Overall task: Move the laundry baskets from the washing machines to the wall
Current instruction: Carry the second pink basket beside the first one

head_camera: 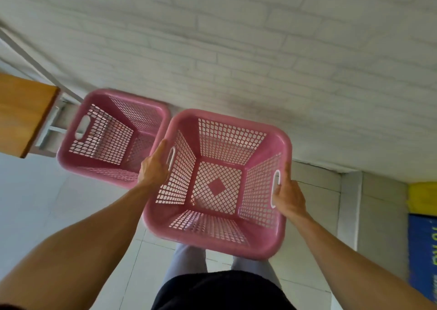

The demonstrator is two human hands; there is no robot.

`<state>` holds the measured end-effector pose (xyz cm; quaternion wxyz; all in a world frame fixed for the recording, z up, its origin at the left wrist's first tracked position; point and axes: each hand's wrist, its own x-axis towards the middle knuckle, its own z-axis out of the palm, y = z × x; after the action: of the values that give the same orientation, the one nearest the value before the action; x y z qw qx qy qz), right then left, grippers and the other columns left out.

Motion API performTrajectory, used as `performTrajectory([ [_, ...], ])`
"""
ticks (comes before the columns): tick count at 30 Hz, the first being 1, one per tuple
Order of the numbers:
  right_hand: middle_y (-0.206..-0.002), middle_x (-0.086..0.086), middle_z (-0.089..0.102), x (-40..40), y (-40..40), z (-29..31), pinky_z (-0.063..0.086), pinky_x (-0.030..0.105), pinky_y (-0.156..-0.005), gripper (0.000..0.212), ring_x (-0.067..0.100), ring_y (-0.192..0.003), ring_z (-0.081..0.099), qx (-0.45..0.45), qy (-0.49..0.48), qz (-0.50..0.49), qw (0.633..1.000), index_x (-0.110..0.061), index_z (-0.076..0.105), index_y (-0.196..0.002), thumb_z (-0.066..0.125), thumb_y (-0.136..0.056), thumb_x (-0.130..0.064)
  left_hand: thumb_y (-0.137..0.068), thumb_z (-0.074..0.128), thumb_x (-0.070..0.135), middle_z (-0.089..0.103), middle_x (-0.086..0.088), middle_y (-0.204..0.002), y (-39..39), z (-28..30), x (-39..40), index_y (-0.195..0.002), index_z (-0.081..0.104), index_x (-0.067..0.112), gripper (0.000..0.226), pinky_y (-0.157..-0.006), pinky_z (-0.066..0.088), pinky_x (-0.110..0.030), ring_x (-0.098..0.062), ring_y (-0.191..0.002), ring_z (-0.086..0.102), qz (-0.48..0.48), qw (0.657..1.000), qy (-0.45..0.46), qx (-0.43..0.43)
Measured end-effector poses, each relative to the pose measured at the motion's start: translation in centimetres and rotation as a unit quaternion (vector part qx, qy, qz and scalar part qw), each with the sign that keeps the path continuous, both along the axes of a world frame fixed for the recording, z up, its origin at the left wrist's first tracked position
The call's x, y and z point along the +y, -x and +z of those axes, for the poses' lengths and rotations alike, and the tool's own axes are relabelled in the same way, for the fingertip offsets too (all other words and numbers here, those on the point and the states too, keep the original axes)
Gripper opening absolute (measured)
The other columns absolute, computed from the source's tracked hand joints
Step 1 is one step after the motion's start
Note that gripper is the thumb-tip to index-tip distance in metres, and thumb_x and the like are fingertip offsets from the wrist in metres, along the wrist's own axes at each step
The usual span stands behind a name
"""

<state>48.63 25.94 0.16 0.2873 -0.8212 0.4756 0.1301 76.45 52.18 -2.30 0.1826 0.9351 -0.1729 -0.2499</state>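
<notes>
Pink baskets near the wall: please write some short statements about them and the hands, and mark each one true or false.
1. Both hands hold the near basket by its side handles. True: the left hand and the right hand grip opposite sides.
2. The near basket is full of clothes. False: it is empty, its mesh bottom shows.
3. A second basket is to the left, close to the brick wall. True.
4. The second basket is blue. False: it is pink too.
5. A wooden table is at the right edge. False: it is at the left edge.
</notes>
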Motion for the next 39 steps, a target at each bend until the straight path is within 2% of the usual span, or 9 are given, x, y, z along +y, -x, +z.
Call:
performTrajectory([
  [3,-0.064,0.010,0.061,1.3,-1.7,-2.3,0.051,0.031,-0.031,0.087,0.019,-0.038,0.062,-0.029,0.003,-0.026,0.999,-0.051,-0.021,-0.154,0.044,-0.105,-0.021,-0.091,0.050,0.003,0.069,-0.013,-0.087,-2.4,-1.9,-0.3,-0.154,0.013,0.041,0.082,-0.054,0.060,-0.041,-0.023,-0.055,0.062,-0.010,1.000,-0.017,0.025],
  [7,-0.058,0.008,0.058,2.2,-3.4,-5.9,0.048,0.030,-0.027,0.088,0.016,-0.033,0.058,-0.043,0.011,-0.042,0.998,-0.050,-0.019,-0.155,0.046,-0.103,-0.020,-0.094,0.048,0.007,0.070,-0.010,-0.085,-5.4,-4.9,-1.1,-0.153,0.014,0.043,0.077,-0.043,0.051,-0.024,-0.015,-0.049,0.059,-0.022,0.998,-0.051,0.043],
  [11,-0.060,0.008,0.058,1.3,-5.3,-10.1,0.047,0.026,-0.028,0.091,0.014,-0.035,0.059,-0.033,0.003,-0.030,0.999,-0.050,-0.017,-0.156,0.048,-0.103,-0.013,-0.093,0.052,0.011,0.069,-0.012,-0.085,-7.2,-8.6,-2.1,-0.150,0.021,0.049,0.075,-0.060,0.060,-0.041,-0.027,-0.066,0.066,0.020,0.995,-0.091,0.031],
  [14,-0.053,0.002,0.057,0.5,-6.7,-13.7,0.043,0.021,-0.027,0.097,0.013,-0.030,0.057,-0.050,-0.001,-0.029,0.998,-0.053,-0.014,-0.155,0.051,-0.101,-0.006,-0.093,0.057,0.014,0.068,-0.012,-0.079,-8.1,-11.4,-2.4,-0.149,0.023,0.049,0.075,-0.050,0.053,-0.034,-0.024,-0.059,0.062,0.046,0.993,-0.105,0.020],
  [20,-0.052,0.003,0.060,-0.9,-7.6,-19.7,0.050,0.031,-0.029,0.095,0.010,-0.037,0.064,-0.051,-0.034,-0.057,0.997,-0.068,-0.009,-0.148,0.052,-0.102,-0.011,-0.092,0.062,0.024,0.058,-0.008,-0.069,-9.3,-15.1,-2.3,-0.145,0.018,0.043,0.071,-0.053,0.056,-0.041,-0.029,-0.055,0.059,-0.051,0.987,-0.151,-0.039],
  [30,-0.071,0.005,0.064,-1.5,-8.7,-22.7,0.060,0.042,-0.047,0.082,0.018,-0.050,0.066,-0.010,-0.051,-0.066,0.996,-0.055,-0.001,-0.156,0.050,-0.104,-0.016,-0.094,0.055,0.006,0.066,-0.018,-0.074,-8.3,-17.0,-2.7,-0.143,0.034,0.033,0.060,-0.052,0.059,-0.047,-0.037,-0.057,0.066,-0.023,0.993,-0.108,-0.048],
  [34,-0.088,0.013,0.066,-1.3,-9.5,-22.3,0.057,0.037,-0.045,0.073,0.020,-0.056,0.066,-0.020,-0.026,-0.058,0.998,-0.048,-0.001,-0.159,0.037,-0.107,-0.015,-0.091,0.056,-0.001,0.060,-0.008,-0.071,-8.2,-18.0,-1.9,-0.143,0.029,0.030,0.067,-0.041,0.052,-0.036,-0.025,-0.047,0.053,-0.075,0.992,-0.080,-0.063],
  [37,-0.102,0.018,0.065,-1.5,-9.7,-21.5,0.060,0.041,-0.051,0.071,0.027,-0.064,0.069,0.009,-0.054,-0.052,0.997,-0.053,-0.006,-0.157,0.031,-0.108,-0.016,-0.087,0.057,-0.006,0.068,-0.011,-0.091,-7.6,-18.1,-1.7,-0.142,0.036,0.025,0.066,-0.037,0.045,-0.027,-0.019,-0.053,0.054,-0.107,0.989,-0.068,-0.079],
  [39,-0.109,0.016,0.065,-1.4,-9.7,-20.3,0.061,0.043,-0.052,0.073,0.026,-0.065,0.069,0.032,-0.057,-0.036,0.997,-0.053,-0.007,-0.156,0.031,-0.109,-0.013,-0.082,0.058,-0.011,0.068,-0.012,-0.113,-7.2,-17.6,-1.7,-0.142,0.040,0.018,0.069,-0.047,0.057,-0.035,-0.027,-0.073,0.068,-0.106,0.988,-0.077,-0.080],
])
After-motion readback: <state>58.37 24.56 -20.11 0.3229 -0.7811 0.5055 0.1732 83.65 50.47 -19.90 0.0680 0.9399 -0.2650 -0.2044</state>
